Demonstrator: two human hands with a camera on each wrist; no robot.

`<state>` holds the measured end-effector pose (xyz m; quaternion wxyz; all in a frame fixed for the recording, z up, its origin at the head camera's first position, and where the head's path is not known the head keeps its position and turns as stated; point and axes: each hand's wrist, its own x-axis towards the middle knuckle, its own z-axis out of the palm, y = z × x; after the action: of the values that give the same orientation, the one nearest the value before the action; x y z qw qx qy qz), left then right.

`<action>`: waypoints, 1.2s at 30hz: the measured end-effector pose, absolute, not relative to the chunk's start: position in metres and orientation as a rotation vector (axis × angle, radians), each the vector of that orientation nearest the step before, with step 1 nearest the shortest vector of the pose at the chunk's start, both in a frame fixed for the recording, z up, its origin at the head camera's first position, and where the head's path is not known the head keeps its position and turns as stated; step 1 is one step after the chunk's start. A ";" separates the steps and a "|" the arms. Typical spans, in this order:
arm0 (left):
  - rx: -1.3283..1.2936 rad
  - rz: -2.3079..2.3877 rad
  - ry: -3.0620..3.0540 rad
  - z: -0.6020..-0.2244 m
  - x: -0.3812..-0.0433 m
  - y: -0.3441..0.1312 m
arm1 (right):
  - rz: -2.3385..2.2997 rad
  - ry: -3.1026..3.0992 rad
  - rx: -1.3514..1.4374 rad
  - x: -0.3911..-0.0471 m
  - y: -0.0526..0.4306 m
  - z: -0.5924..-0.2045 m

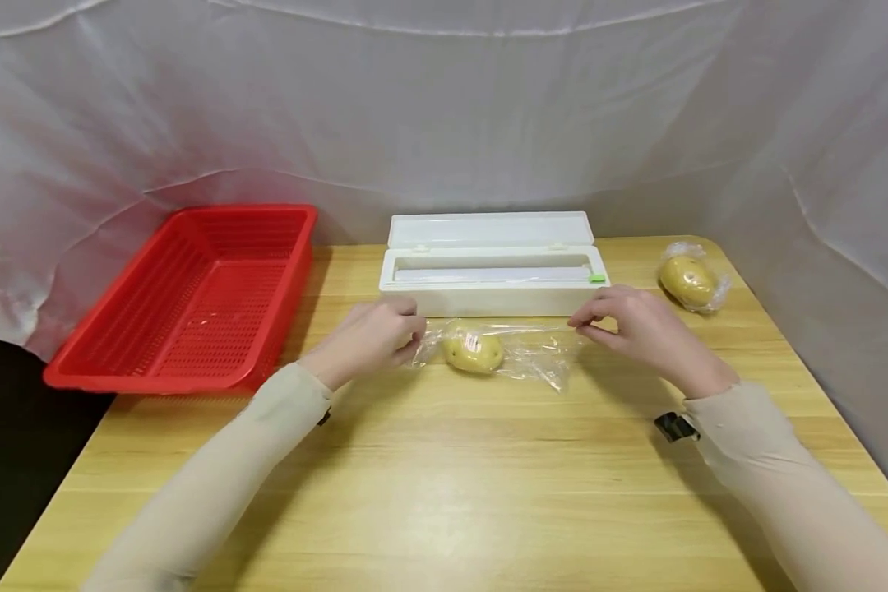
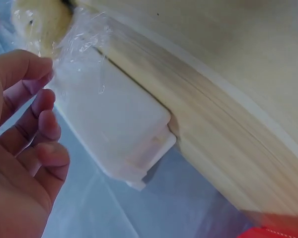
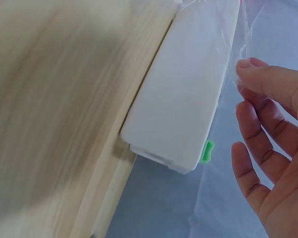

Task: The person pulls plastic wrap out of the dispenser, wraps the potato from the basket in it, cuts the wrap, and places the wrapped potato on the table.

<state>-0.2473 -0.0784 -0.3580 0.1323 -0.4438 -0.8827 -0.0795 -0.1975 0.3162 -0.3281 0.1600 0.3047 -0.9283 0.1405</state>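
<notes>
A yellow potato (image 1: 474, 350) sits in the middle of the table, with a sheet of clear plastic wrap (image 1: 540, 353) spread along it to both sides. My left hand (image 1: 376, 337) pinches the wrap's left end between thumb and forefinger; the potato (image 2: 42, 25) shows just beyond those fingertips in the left wrist view. On the other side my right hand (image 1: 632, 330) pinches the wrap's right end, and its other fingers are loosely bent in the right wrist view. Behind the potato stands a white wrap dispenser box (image 1: 492, 302), lid raised, a roll inside.
A red plastic basket (image 1: 266, 329) stands at the left edge of the table. Another potato (image 1: 688, 281), wrapped in clear film, lies at the back right. The dispenser's green slider (image 1: 597, 279) is at its right end. Grey-white cloth (image 1: 488, 107) hangs behind the table.
</notes>
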 end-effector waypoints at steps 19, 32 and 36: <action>-1.345 -0.213 -2.527 -0.353 -0.232 -0.097 | 0.191 -2.699 1.084 -0.166 0.290 -0.355; -1.459 -0.360 -2.446 -0.357 -0.253 -0.050 | 0.253 -2.654 0.967 -0.190 0.243 -0.343; -1.392 -0.392 -2.510 -0.358 -0.262 -0.046 | 0.270 -2.691 0.879 -0.204 0.235 -0.351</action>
<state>-0.2617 -0.0459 -0.3581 0.1221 -0.4769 -0.8600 -0.1342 -0.2043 0.2346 -0.3509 0.1484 0.3058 -0.9358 0.0938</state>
